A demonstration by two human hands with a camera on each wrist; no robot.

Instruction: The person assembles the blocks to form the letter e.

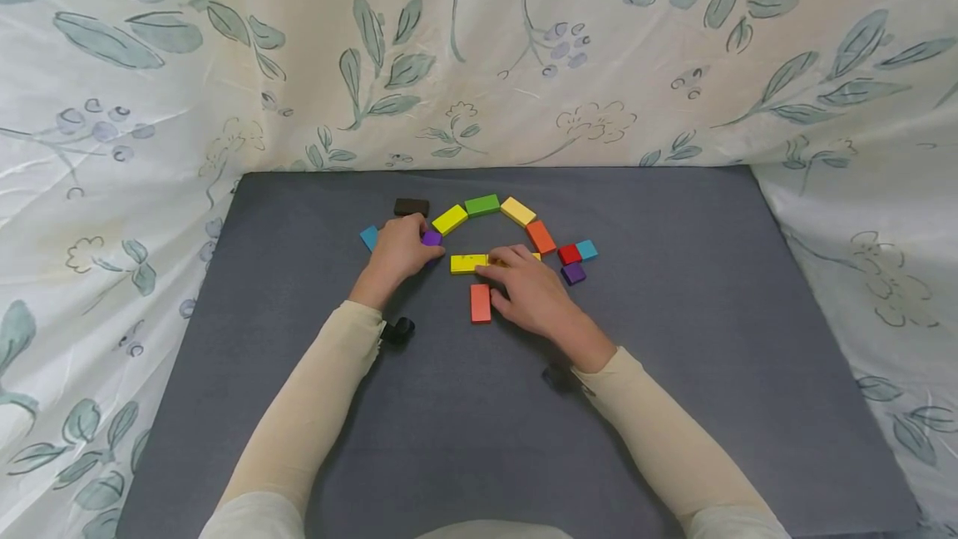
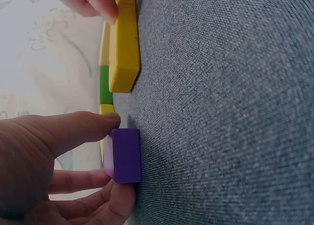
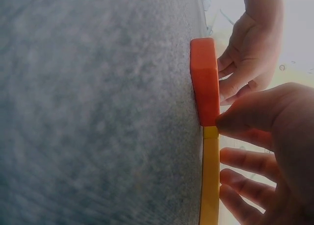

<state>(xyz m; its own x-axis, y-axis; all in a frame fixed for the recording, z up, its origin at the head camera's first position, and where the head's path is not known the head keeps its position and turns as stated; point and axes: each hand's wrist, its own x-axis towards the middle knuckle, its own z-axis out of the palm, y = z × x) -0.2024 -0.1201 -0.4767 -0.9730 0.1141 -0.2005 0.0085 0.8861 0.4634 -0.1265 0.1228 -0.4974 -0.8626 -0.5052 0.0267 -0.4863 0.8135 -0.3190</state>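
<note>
My left hand (image 1: pixel 400 252) pinches a purple block (image 2: pixel 126 156) between thumb and fingers, low on the dark cloth beside the arc's left end. A yellow block (image 1: pixel 466 264) starts a flat row in the middle. Over that row lies my right hand (image 1: pixel 533 294), its extended fingers touching a yellow-orange block (image 3: pixel 211 181) that they partly cover. Just below the row, a salmon-orange block (image 1: pixel 481 306) stands lengthwise near the right thumb. Partly behind the left hand is a blue block (image 1: pixel 369 237).
An arc runs through yellow (image 1: pixel 450 220), green (image 1: pixel 482 205), pale yellow (image 1: pixel 518 211) and orange (image 1: pixel 541 237) blocks. Small red (image 1: pixel 570 254), blue (image 1: pixel 587 249) and purple (image 1: pixel 573 274) blocks cluster right. A dark brown block (image 1: pixel 412 206) lies behind the left hand. Patterned fabric (image 1: pixel 479 81) borders the table.
</note>
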